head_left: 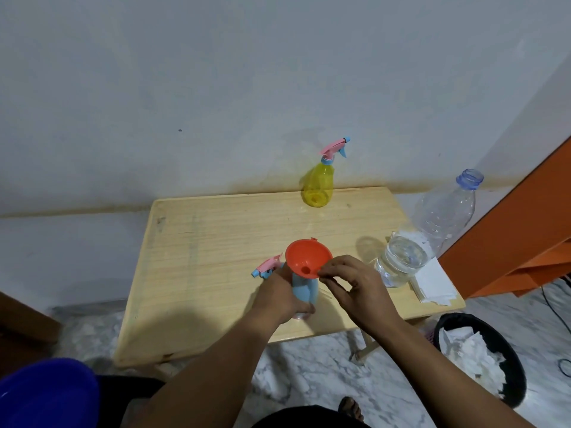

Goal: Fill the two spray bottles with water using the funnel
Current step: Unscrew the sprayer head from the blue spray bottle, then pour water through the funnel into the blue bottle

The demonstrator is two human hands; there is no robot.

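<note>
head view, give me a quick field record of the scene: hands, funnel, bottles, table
left hand: grips the blue spray bottle around its body
right hand: pinches the rim of the orange funnel
funnel: sits in the blue bottle's neck
loose spray head: on the table beside the blue bottle
yellow spray bottle: upright at far edge, sprayer on
water bottle: uncapped, partly full, right side
table: light wood

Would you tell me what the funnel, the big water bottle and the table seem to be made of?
Funnel: likely plastic, opaque orange, smooth with a soft sheen. Water bottle: thin clear plastic; water and paper show through. Table: pale wood or wood veneer, visible grain, matte.
</note>
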